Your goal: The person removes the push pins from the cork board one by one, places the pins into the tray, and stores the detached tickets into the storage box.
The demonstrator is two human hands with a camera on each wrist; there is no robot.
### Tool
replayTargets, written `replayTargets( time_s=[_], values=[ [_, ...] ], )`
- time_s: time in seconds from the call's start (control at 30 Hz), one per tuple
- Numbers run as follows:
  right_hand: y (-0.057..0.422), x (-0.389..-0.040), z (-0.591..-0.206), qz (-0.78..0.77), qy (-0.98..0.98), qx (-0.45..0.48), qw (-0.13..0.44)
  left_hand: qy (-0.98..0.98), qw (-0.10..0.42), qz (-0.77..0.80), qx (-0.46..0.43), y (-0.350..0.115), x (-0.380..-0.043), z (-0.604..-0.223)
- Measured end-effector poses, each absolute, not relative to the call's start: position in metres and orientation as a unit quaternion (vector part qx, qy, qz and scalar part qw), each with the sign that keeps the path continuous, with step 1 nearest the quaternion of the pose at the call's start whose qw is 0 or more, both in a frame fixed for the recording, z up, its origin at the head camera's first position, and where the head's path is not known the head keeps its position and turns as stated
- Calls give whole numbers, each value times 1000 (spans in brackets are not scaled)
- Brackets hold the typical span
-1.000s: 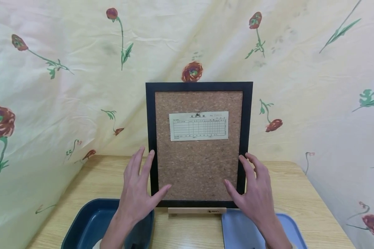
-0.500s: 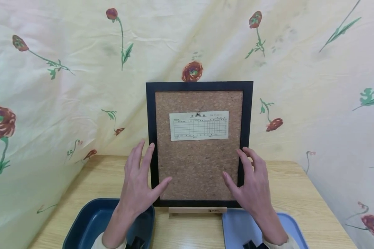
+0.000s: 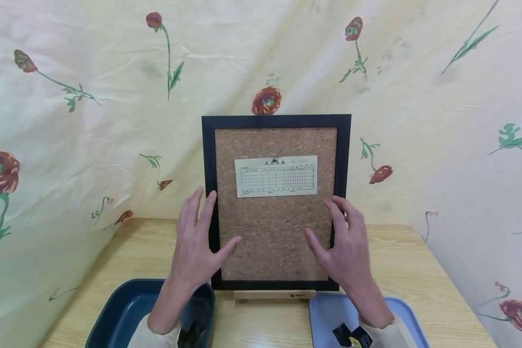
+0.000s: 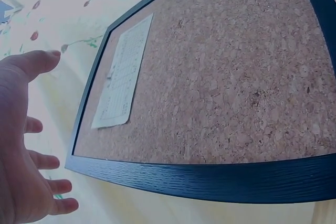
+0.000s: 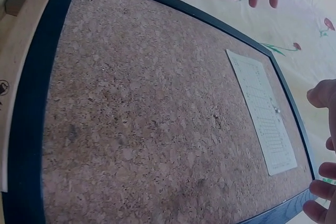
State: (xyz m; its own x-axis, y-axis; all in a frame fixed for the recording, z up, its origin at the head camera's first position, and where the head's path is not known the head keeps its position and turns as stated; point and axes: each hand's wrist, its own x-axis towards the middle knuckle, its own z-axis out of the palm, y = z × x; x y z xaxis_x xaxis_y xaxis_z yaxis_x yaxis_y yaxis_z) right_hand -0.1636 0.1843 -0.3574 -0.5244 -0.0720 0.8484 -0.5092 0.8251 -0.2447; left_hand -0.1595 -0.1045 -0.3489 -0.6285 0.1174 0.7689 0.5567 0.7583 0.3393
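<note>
A cork board (image 3: 274, 237) with a black frame stands upright on a wooden stand (image 3: 274, 294). Near its top, a pale green printed form slip (image 3: 276, 177) hangs a little tilted, with a small push pin (image 5: 277, 110) at its upper edge. My left hand (image 3: 194, 244) is held up before the frame's left side, fingers spread and thumb apart, holding nothing. Across from it my right hand (image 3: 349, 244) hovers at the frame's right side, fingers slightly bent and holding nothing. In the left wrist view a gap shows between the left hand and the frame.
On the wooden table (image 3: 261, 324) a dark blue tray (image 3: 108, 314) sits at front left, partly behind the left forearm. A light blue tray (image 3: 411, 316) lies at front right under the right forearm. A floral cloth (image 3: 261, 53) hangs behind the board.
Both hands have risen along the board's sides, and the right has shifted left toward it. More of the sleeves and wrist straps shows. The board and slip stay in place.
</note>
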Motion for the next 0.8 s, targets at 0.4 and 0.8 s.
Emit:
replayTargets(
  time_s=[0.4,0.8],
  values=[
    [179,-176,-349,241,-836,185,457,-857,380,-292,-189,-103,-171,-344],
    [173,-189,-341,242,-824,197,473,-863,374,-284,-185,-103,-186,-341]
  ],
)
